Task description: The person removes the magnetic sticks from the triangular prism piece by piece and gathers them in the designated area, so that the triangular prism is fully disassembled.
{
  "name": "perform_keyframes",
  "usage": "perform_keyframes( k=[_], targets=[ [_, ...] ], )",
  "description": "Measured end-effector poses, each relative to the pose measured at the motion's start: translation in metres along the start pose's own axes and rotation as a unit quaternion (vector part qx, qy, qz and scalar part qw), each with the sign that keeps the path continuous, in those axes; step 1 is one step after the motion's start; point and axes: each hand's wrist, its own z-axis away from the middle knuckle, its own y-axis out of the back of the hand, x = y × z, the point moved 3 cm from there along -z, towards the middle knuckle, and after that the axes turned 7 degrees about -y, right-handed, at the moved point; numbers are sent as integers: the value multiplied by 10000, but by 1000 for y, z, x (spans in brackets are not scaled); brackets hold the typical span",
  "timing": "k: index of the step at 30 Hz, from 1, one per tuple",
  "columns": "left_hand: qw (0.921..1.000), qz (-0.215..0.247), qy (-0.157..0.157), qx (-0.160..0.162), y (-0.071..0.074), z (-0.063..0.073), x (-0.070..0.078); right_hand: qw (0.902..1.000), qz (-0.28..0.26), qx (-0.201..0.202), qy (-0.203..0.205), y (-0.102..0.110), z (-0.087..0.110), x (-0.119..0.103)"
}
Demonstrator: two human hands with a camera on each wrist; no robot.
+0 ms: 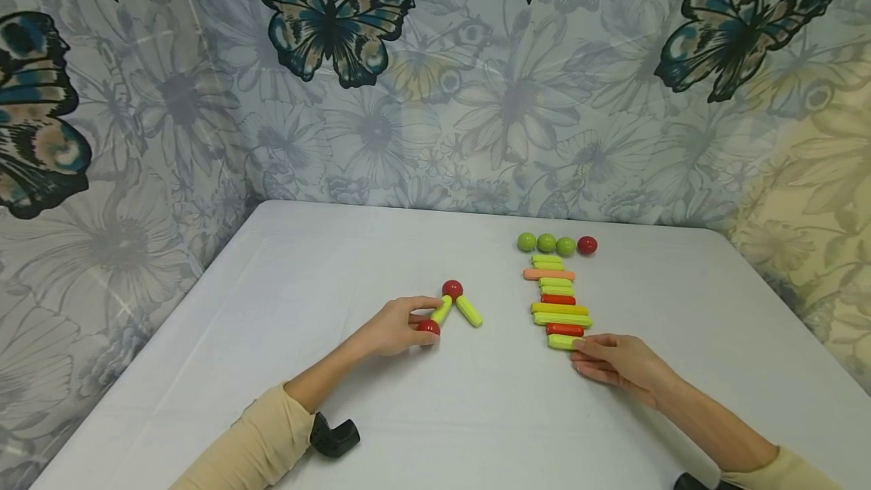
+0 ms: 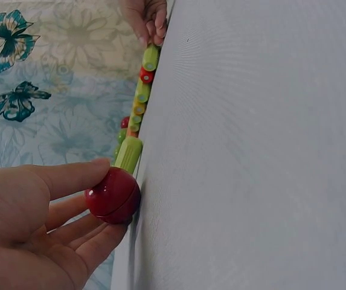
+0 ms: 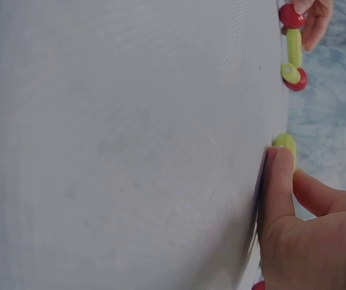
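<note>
In the head view my left hand (image 1: 395, 330) grips a glossy red ball (image 1: 428, 327) between thumb and fingers. A ridged yellow-green stick (image 1: 442, 310) runs from that ball to a second red ball (image 1: 452, 289). Another yellow-green stick (image 1: 469, 311) slants down to the right from the second ball, so the pieces form a bent shape. To the right, my right hand (image 1: 615, 363) pinches the end of a short yellow-green stick (image 1: 563, 342), the nearest in a column of sticks. The left wrist view shows the gripped red ball (image 2: 113, 196) close up, thumb on top, fingers beneath.
Red sticks (image 1: 565, 330), yellow and green sticks (image 1: 561, 319) and an orange stick (image 1: 548, 274) lie stacked in the column. Beyond it, several green balls (image 1: 547, 243) and a red ball (image 1: 587, 246) form a row. A white table (image 1: 327, 263) meets the butterfly-patterned wall.
</note>
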Motion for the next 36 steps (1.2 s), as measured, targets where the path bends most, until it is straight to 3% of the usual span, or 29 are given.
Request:
perform_keyframes(
  k=[18,29,36],
  targets=[
    [10000,-13,-54,-14,1,1,1,9992,-407,-49,-16,1,2,0],
    [10000,-28,-28,-33,1,0,0,9951,892,333,263,10,11,-14],
    [10000,39,-42,-56,1,0,0,9849,1370,-124,1050,1,7,-32]
  ],
)
